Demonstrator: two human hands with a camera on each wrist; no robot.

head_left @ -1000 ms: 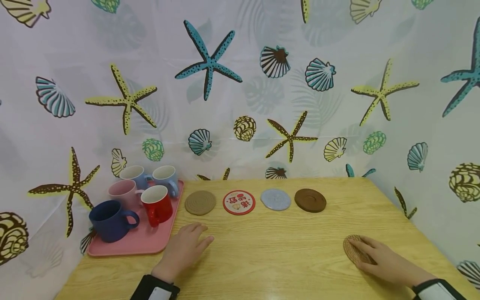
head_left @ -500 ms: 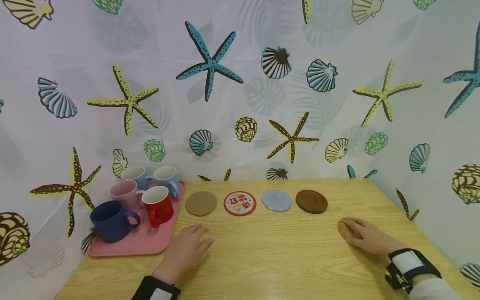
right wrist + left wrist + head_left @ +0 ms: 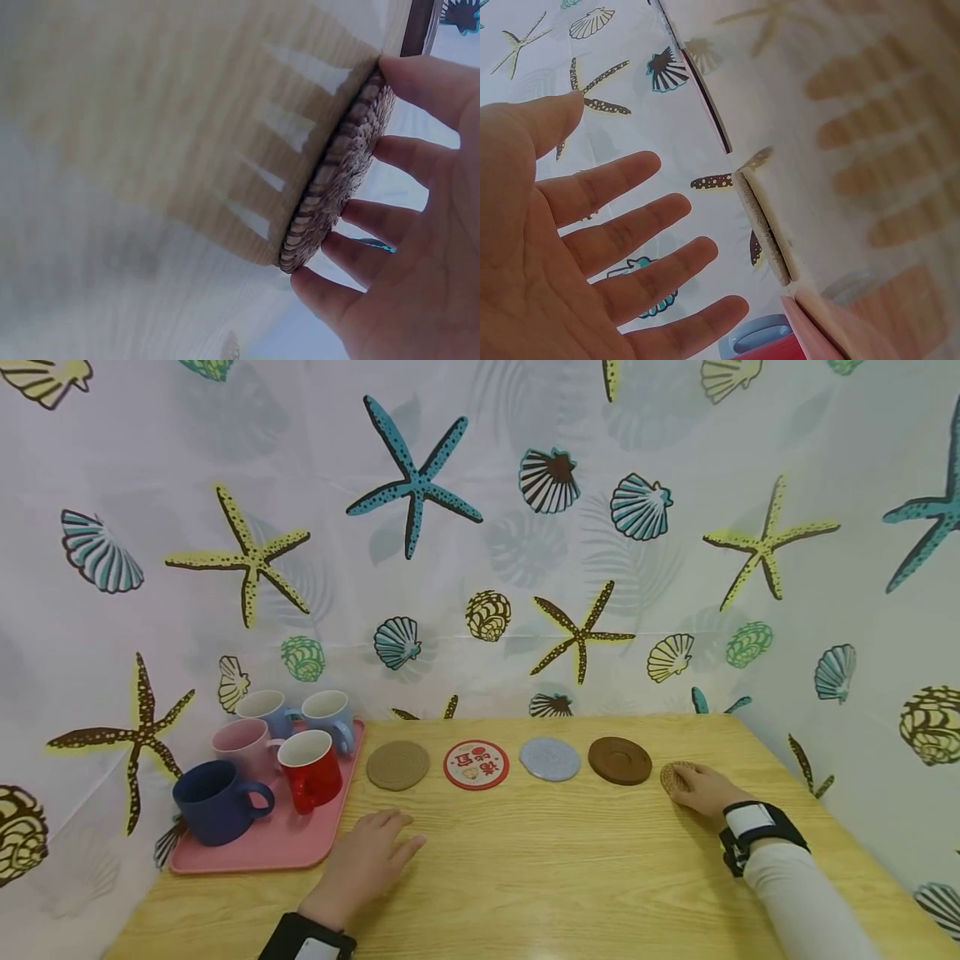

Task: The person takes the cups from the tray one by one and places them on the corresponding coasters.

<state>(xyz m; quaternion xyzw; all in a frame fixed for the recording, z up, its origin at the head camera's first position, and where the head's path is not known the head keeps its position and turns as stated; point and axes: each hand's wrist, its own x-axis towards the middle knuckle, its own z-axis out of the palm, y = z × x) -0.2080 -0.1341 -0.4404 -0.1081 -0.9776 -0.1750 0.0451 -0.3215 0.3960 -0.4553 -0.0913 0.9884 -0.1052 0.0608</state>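
In the head view my right hand holds a round woven straw coaster on the table, just right of a dark brown coaster. In the right wrist view its thumb is at one end of the rim and the little finger at the other, with the remaining fingertips on the woven surface. My left hand holds nothing, its fingers spread low over the table beside the pink tray. A row of coasters runs left from the brown one: pale blue, red and white, then tan.
Several mugs stand on the tray at the left: a navy mug, a red mug, a pink mug and light blue ones behind. A patterned curtain hangs behind the wooden table.
My right hand has slid the woven coaster away from me and slightly left, from the near right to the end of the coaster row. The left hand has stayed in place.
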